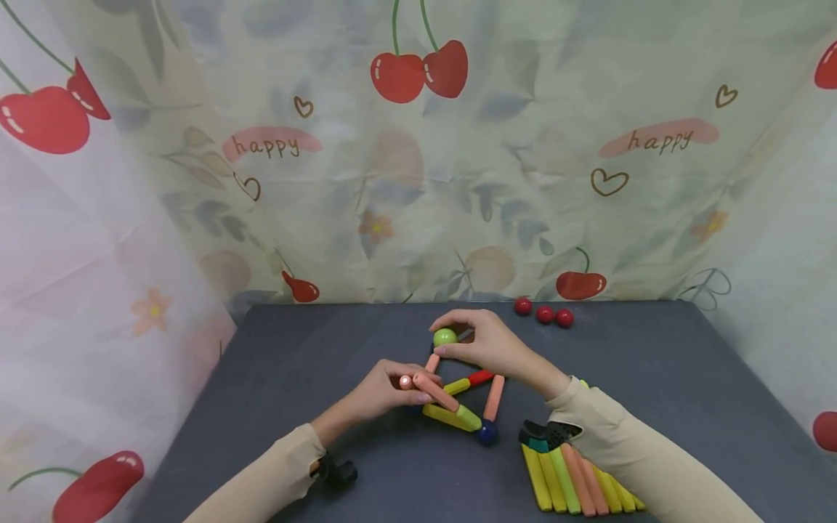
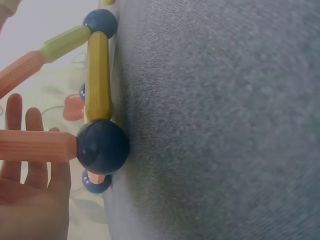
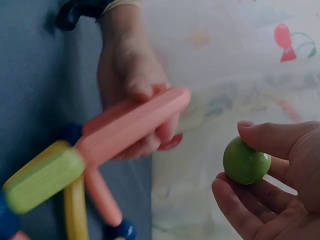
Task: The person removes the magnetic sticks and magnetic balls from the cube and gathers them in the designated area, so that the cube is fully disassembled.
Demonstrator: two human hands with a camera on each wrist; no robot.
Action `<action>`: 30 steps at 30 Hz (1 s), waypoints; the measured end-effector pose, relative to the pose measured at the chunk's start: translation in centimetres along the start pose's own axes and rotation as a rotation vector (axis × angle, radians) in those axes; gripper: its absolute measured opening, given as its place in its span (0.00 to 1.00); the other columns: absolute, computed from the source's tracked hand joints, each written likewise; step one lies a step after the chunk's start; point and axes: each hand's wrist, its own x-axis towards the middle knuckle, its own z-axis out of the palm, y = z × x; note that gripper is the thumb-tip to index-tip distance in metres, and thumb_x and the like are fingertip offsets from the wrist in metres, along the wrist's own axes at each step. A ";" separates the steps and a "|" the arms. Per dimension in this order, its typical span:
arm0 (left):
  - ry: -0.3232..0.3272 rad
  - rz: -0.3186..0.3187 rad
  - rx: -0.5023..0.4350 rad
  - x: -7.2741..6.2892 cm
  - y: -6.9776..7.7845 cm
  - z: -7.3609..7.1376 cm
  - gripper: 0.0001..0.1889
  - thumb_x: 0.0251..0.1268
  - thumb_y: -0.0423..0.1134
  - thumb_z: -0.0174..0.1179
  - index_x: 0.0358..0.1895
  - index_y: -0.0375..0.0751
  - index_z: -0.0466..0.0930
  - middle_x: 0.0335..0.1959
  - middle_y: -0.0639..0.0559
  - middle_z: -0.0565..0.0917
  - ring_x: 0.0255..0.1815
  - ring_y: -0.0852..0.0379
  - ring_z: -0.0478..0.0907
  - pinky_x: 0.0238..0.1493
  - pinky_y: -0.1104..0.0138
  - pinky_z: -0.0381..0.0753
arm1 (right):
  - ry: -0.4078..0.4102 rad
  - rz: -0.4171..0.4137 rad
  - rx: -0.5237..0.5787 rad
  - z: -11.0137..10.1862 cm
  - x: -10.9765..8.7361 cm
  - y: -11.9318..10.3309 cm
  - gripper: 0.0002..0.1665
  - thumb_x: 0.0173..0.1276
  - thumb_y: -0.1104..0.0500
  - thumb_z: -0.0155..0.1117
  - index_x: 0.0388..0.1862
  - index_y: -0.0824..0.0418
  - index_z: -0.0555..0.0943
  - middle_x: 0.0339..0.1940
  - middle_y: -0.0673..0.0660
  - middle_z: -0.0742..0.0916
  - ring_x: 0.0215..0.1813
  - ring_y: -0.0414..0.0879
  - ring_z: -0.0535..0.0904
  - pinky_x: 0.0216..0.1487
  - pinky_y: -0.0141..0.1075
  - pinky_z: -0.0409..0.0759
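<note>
In the head view my right hand (image 1: 493, 347) pinches a green ball (image 1: 445, 337) between thumb and fingers, above a frame of magnetic sticks and balls. The right wrist view shows that green ball (image 3: 246, 161) apart from the sticks. My left hand (image 1: 378, 392) holds an upright pink stick (image 2: 37, 146), whose foot meets a dark blue ball (image 2: 102, 147). Beside it slants a pink stick (image 1: 434, 392) joined to a light green stick (image 1: 468, 418), rising from another blue ball (image 1: 487, 433). Yellow (image 1: 451, 418), red (image 1: 482, 377) and pink (image 1: 494, 397) sticks lie lower in the frame.
Three red balls (image 1: 545, 314) sit at the table's back edge. A row of yellow, green and pink sticks (image 1: 578, 479) lies at the front right, partly under my right sleeve (image 1: 608, 421). A printed cloth (image 1: 425, 181) hangs behind the dark table (image 1: 314, 341).
</note>
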 end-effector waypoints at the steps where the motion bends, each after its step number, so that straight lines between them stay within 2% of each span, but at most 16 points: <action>1: 0.002 -0.006 0.001 0.1 0.1 0.0 0.17 0.64 0.37 0.67 0.55 0.35 0.84 0.56 0.40 0.85 0.55 0.59 0.83 0.49 0.69 0.81 | 0.000 0.016 0.006 -0.2 -0.3 0.5 0.16 0.65 0.51 0.71 0.52 0.47 0.84 0.52 0.51 0.86 0.47 0.45 0.84 0.51 0.41 0.83; 5: 0.004 -0.020 0.026 0.3 0.3 0.1 0.17 0.64 0.37 0.67 0.55 0.38 0.85 0.55 0.43 0.86 0.54 0.58 0.83 0.48 0.70 0.80 | 0.010 0.077 0.008 -1.2 -1.8 2.6 0.18 0.65 0.52 0.71 0.54 0.49 0.83 0.53 0.52 0.86 0.51 0.47 0.83 0.53 0.42 0.82; 8: 0.003 -0.034 0.043 0.4 0.4 0.0 0.17 0.64 0.38 0.67 0.55 0.38 0.85 0.57 0.40 0.85 0.55 0.60 0.82 0.48 0.71 0.79 | 0.034 0.124 0.002 -2.0 -2.9 4.5 0.18 0.65 0.52 0.71 0.54 0.49 0.82 0.52 0.53 0.86 0.53 0.47 0.82 0.53 0.43 0.82; 12: -0.006 -0.053 0.069 0.6 0.5 -0.1 0.19 0.63 0.38 0.68 0.56 0.35 0.84 0.55 0.39 0.86 0.43 0.63 0.81 0.39 0.72 0.77 | 0.093 0.200 -0.020 -3.7 -4.1 7.4 0.18 0.65 0.55 0.71 0.54 0.52 0.82 0.52 0.55 0.85 0.53 0.50 0.82 0.52 0.42 0.82; 15: -0.020 -0.052 0.086 0.7 0.7 -0.3 0.21 0.62 0.39 0.69 0.56 0.32 0.82 0.52 0.42 0.86 0.33 0.61 0.76 0.33 0.71 0.75 | 0.159 0.264 -0.037 -5.5 -4.9 9.8 0.20 0.65 0.55 0.71 0.56 0.54 0.82 0.55 0.58 0.84 0.54 0.52 0.80 0.50 0.40 0.81; 19: -0.013 -0.058 0.105 1.0 0.9 -0.5 0.19 0.61 0.40 0.70 0.53 0.36 0.84 0.49 0.49 0.84 0.32 0.59 0.77 0.33 0.66 0.80 | 0.243 0.330 -0.032 -8.0 -5.7 13.4 0.24 0.66 0.52 0.70 0.60 0.58 0.81 0.60 0.62 0.82 0.54 0.53 0.79 0.48 0.35 0.79; 22: -0.002 -0.064 0.109 1.2 1.0 -0.6 0.17 0.60 0.40 0.70 0.52 0.38 0.85 0.47 0.50 0.83 0.31 0.58 0.78 0.33 0.64 0.83 | 0.293 0.369 -0.034 -9.6 -6.3 15.9 0.27 0.68 0.51 0.68 0.62 0.60 0.78 0.61 0.63 0.82 0.55 0.53 0.79 0.49 0.33 0.79; 25: -0.008 -0.070 0.105 1.5 1.2 -0.7 0.18 0.60 0.39 0.70 0.53 0.37 0.85 0.45 0.48 0.83 0.30 0.56 0.78 0.32 0.64 0.83 | 0.333 0.415 -0.052 -10.9 -6.8 17.8 0.29 0.68 0.50 0.68 0.64 0.62 0.76 0.62 0.64 0.81 0.57 0.53 0.79 0.51 0.35 0.79; 30: -0.035 -0.069 0.103 1.9 1.4 -0.8 0.17 0.61 0.39 0.70 0.52 0.39 0.86 0.43 0.49 0.84 0.28 0.54 0.78 0.30 0.65 0.83 | 0.350 0.465 -0.055 -12.3 -6.9 20.2 0.30 0.69 0.51 0.67 0.65 0.64 0.75 0.63 0.67 0.80 0.60 0.58 0.77 0.56 0.45 0.78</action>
